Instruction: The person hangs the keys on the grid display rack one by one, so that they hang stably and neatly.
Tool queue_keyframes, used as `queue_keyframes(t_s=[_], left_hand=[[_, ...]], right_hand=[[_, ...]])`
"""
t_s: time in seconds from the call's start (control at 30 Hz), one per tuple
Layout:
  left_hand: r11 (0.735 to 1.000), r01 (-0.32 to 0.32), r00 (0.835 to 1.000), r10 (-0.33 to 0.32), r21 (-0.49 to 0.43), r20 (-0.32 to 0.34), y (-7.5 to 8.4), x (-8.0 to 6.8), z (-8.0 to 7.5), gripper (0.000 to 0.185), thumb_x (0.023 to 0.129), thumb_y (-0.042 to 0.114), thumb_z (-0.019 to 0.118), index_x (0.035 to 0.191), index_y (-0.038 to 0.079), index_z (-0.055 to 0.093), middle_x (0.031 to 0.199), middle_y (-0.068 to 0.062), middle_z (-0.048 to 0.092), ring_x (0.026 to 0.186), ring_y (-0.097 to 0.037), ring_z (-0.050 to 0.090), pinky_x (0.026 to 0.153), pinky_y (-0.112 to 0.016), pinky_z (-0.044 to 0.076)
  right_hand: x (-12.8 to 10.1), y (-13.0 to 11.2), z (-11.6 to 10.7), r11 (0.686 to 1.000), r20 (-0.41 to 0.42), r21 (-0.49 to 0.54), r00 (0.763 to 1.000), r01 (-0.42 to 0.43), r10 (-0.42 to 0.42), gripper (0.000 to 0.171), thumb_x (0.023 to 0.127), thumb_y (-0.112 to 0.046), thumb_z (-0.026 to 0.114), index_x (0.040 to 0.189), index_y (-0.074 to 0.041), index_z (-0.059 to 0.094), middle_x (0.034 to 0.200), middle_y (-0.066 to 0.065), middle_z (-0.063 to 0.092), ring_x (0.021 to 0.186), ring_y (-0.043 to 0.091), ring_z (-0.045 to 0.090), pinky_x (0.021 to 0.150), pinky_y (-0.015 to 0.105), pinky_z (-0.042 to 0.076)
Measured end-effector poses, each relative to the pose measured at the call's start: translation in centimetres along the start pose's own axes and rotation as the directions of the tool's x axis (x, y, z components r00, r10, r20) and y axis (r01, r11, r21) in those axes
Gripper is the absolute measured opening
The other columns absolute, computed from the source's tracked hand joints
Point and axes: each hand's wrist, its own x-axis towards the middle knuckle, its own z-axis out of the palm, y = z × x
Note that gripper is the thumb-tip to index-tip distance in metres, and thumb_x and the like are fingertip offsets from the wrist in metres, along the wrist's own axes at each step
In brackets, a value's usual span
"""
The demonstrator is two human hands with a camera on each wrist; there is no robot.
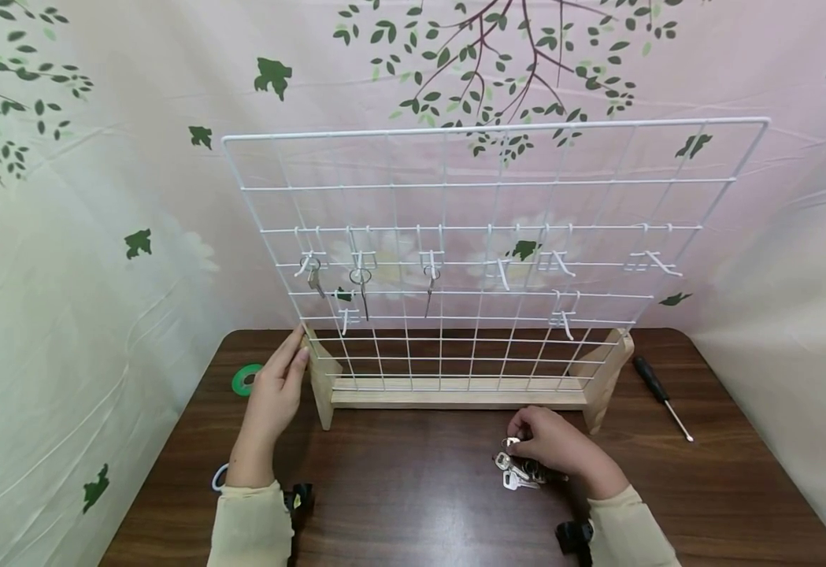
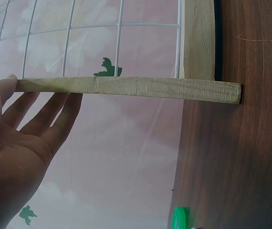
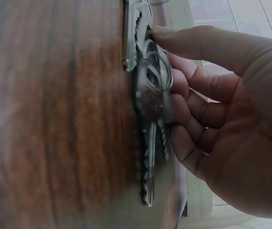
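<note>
Desk: dark brown wooden desk (image 1: pixel 413 504); its slick top would let loose keys slide or scatter if they are knocked.
Rack: white wire grid panel standing in a pale wooden base (image 1: pixel 455 390), with several hooks, three of them on the left bearing keys; tall and light, it could tip or shift if pushed at a hook, I judge.
Left hand: left hand (image 1: pixel 274 394) with straight fingers laid against the left wooden foot (image 2: pixel 126 87), gripping nothing; if this steadying touch slips, the rack may rock.
Right hand: right hand (image 1: pixel 550 445) with curled fingertips pressing on the bunch of silver metal keys (image 3: pixel 150 109), which lies on the desk just in front of the base; several keys overlap, so more than one may lift, or one may drop.
Bystanders: black-handled screwdriver (image 1: pixel 661 394) at right and green tape roll (image 1: pixel 246 379) at left, both apart from the hands.
</note>
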Motion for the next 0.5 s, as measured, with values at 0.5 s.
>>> queue_keyframes(t_s=[0.5], left_hand=[[1.000,0.010,1.000,-0.010,0.011,0.014,-0.04,-0.03,-0.10,0.050,0.116,0.026,0.048,0.164,0.014,0.044,0.168,-0.014,0.047,0.153,-0.038,0.050,0.122,-0.055,0.043]], right_hand=[[-0.12,0.01,0.07,1.000,-0.002,0.019,1.000,-0.006,0.006,0.013,0.088,-0.013,0.081,0.087,-0.015,0.069,0.077,-0.008,0.065,0.069,-0.001,0.054,0.064,0.019,0.046]])
